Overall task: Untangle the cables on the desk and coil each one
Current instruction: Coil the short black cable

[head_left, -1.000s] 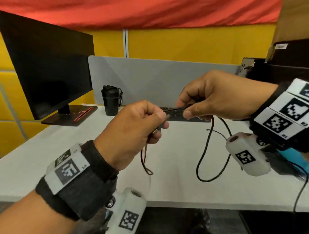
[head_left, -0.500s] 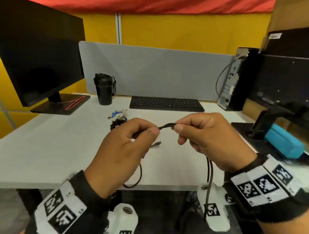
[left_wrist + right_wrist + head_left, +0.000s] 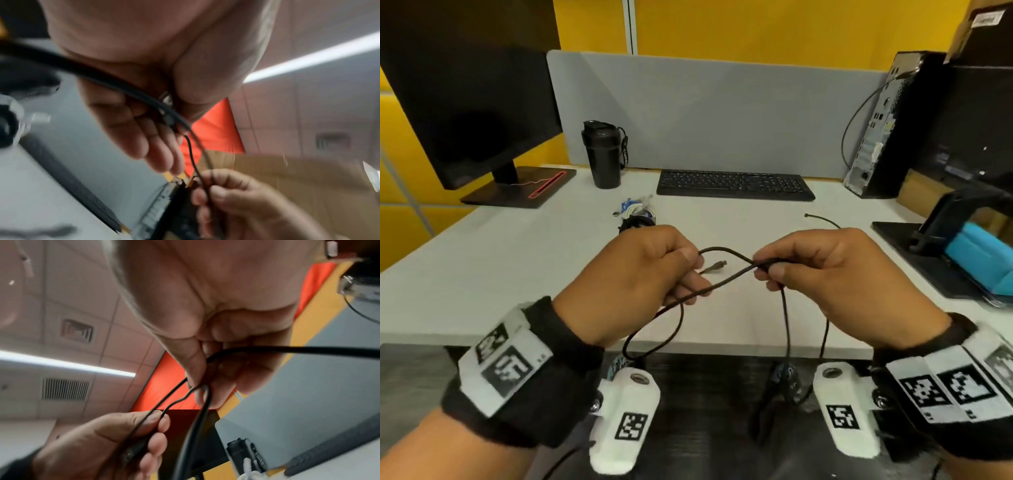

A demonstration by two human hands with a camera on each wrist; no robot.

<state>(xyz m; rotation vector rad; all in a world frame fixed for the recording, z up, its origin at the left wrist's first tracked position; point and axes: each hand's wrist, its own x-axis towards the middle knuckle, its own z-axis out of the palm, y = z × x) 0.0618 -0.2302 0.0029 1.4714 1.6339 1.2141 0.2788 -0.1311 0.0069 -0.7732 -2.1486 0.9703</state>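
A thin black cable runs between both hands above the near edge of the white desk. My left hand grips it with curled fingers, a loop hanging below the fist, and a small metal plug sticks out beside the fingers. My right hand pinches the cable between thumb and forefinger, with two strands hanging down past the desk edge. In the left wrist view the cable passes from my left fingers to the right. In the right wrist view the cable loops under the thumb.
A small bundle of white and blue cables lies mid-desk, and a loose black cable end lies to the right. At the back stand a keyboard, a black shaker bottle, a monitor and a computer tower.
Both hands have drawn slightly apart and lowered toward the desk's near edge. A longer arc of cable now shows between them, and the metal plug has come into sight.
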